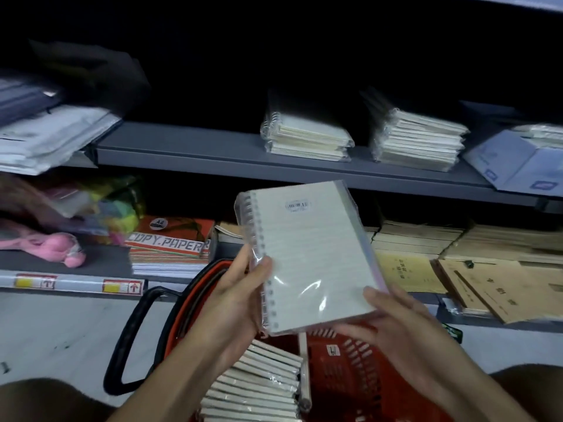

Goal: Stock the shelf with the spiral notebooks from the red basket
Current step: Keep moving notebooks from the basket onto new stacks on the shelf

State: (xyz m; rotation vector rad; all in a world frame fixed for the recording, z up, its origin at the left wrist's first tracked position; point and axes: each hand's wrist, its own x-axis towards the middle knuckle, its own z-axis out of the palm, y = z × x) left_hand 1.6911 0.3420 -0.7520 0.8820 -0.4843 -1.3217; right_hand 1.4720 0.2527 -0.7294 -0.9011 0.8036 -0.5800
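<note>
Both hands on a wrapped spiral notebook [307, 254] over the red basket [344, 376]: left hand [234, 296] grips the spiral edge, right hand [399, 321] the bottom corner. Two notebook stacks [307, 138] sit on the grey shelf [189, 147].

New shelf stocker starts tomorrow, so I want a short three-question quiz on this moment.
1. True or false: both hands hold the wrapped spiral notebook.
2. Where are the notebooks still to be stocked? A) red basket B) floor
3. How many spiral-notebook stacks sit on the grey shelf?

Key: 1 true: left hand at the spiral edge, right hand at the bottom corner. 2 A. 3 two.
</note>
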